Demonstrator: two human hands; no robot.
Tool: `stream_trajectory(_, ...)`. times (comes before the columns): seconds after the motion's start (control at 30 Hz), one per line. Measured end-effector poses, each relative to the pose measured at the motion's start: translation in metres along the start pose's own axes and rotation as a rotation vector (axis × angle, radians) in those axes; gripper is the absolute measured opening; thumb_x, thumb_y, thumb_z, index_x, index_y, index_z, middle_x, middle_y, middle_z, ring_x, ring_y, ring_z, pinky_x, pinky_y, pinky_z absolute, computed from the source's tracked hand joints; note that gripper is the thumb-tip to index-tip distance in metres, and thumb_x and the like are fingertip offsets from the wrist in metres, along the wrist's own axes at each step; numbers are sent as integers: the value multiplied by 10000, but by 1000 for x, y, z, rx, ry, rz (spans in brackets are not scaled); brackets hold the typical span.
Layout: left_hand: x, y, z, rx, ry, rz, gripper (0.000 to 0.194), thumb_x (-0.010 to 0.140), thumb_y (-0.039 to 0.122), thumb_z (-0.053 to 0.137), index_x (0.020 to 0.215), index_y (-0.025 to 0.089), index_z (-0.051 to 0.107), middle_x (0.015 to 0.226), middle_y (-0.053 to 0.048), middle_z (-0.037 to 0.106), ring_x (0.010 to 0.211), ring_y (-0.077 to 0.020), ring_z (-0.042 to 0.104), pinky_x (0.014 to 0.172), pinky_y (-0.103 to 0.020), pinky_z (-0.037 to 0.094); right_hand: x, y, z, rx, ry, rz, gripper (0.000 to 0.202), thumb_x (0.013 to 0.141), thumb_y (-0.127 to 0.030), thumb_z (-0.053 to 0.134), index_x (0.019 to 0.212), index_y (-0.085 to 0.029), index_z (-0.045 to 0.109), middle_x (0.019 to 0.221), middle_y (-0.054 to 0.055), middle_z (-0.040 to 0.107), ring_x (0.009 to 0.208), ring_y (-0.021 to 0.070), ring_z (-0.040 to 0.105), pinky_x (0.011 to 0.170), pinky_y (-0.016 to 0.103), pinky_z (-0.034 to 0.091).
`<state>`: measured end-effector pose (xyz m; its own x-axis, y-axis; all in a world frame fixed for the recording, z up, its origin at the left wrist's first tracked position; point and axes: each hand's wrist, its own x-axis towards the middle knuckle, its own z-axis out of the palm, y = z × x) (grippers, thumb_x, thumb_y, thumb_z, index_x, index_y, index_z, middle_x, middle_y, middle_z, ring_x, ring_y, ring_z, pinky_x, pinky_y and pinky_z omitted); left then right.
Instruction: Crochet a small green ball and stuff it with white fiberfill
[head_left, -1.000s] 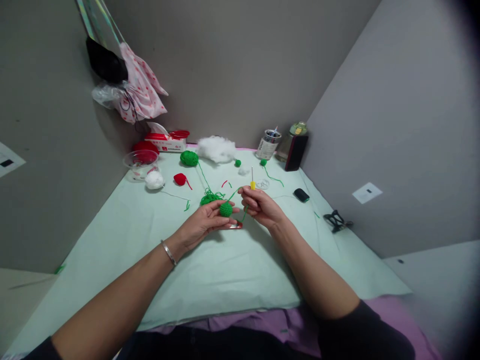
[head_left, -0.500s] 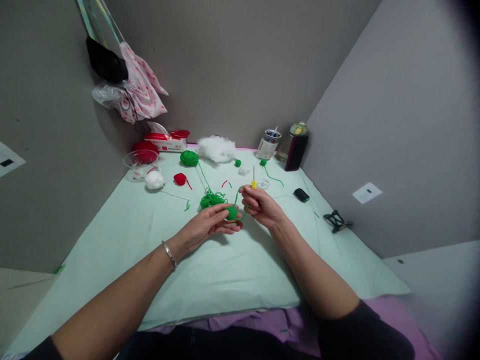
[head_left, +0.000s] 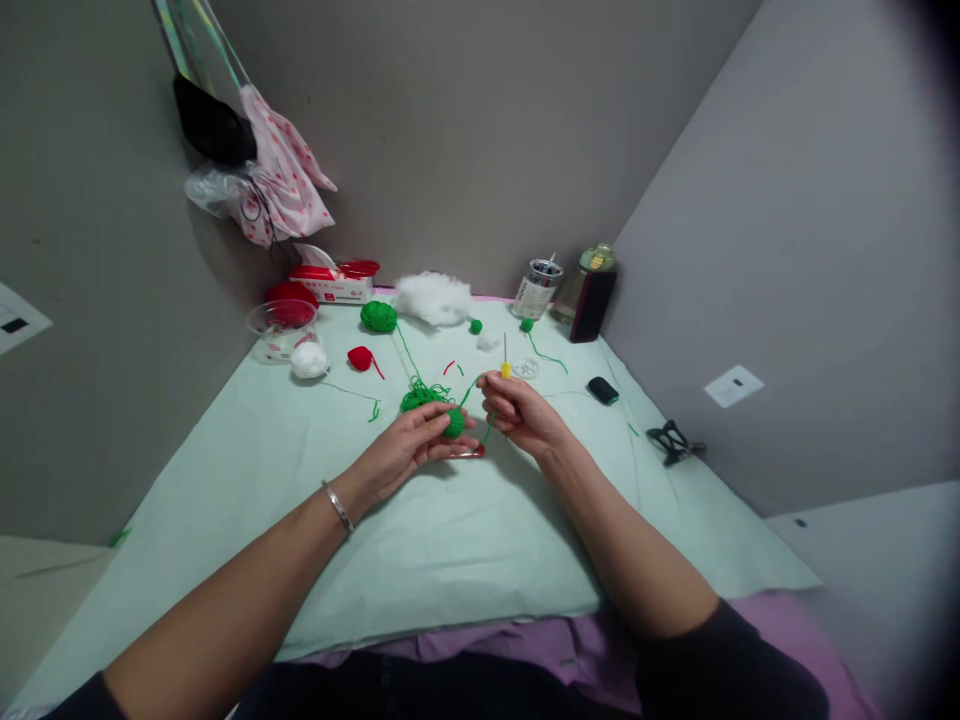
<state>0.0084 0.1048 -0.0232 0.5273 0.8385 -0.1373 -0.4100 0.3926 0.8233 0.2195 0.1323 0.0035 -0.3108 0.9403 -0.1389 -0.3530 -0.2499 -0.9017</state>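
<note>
My left hand [head_left: 412, 445] is closed on a small green crocheted ball [head_left: 454, 424], thumb on its near face. A strand of green yarn [head_left: 470, 391] runs from the ball up to my right hand [head_left: 521, 410]. The fingers of that hand are wrapped round a yellow-handled tool [head_left: 505, 370] with a thin metal shaft pointing up, perhaps a crochet hook. A red object [head_left: 472, 452] lies just below my left fingertips; its kind is hard to make out. Behind my left hand sits a loose tangle of green yarn [head_left: 426, 396].
At the back stand white stuffing [head_left: 433, 298], a tin of pens [head_left: 537, 290], a bottle [head_left: 598, 257] and a phone [head_left: 593, 306]. Balls of green yarn [head_left: 379, 317], red yarn [head_left: 361, 358] and white yarn [head_left: 310, 360] lie left. A black clip [head_left: 673, 442] is far right.
The green ball has shifted slightly left and turned in my left hand. The yarn between my hands is straighter, and the right hand with its tool has barely moved.
</note>
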Motion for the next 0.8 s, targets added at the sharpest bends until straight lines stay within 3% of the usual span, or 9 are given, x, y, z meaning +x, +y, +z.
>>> stream_trajectory(0.17, -1, 2, 0, 8, -22, 18, 217, 928, 279, 780, 1074, 140, 702, 1094, -114, 796, 891, -229, 816, 875, -345, 652, 0, 0, 1, -7, -1, 3, 293, 795, -407, 843, 857, -157, 702, 468, -132, 277, 485, 58, 101, 421, 182, 114)
stream_trajectory(0.37, -1, 2, -1, 39, 5, -6, 341, 809, 188, 878, 1122, 169, 744, 1177, -99, 782, 988, -234, 801, 991, -387, 595, 0, 1, 0, -22, -7, 11, 288, 808, -411, 832, 857, -163, 694, 473, -132, 272, 486, 59, 99, 426, 184, 107)
stream_trajectory(0.5, 0, 1, -2, 57, 32, -16, 348, 774, 139, 900, 1088, 175, 753, 1091, -77, 798, 984, -207, 791, 989, -338, 573, 0, 2, -1, -30, -15, 18, 285, 814, -408, 827, 862, -165, 688, 478, -132, 265, 476, 58, 109, 427, 190, 105)
stream_trajectory(0.67, 0, 1, 0, 28, 5, -11, 165, 913, 261, 805, 1018, 164, 722, 1040, -73, 805, 940, -207, 811, 875, -287, 619, 1, 2, -1, -30, -13, 21, 296, 805, -411, 837, 871, -161, 692, 479, -133, 267, 483, 58, 108, 430, 188, 101)
stream_trajectory(0.8, 0, 1, 2, 9, -23, -44, 268, 1053, 344, 609, 1090, 109, 731, 1018, -149, 823, 827, -217, 827, 728, -259, 641, 1, 2, -1, -31, -11, 18, 299, 804, -414, 835, 870, -160, 692, 478, -134, 268, 482, 56, 103, 430, 186, 100)
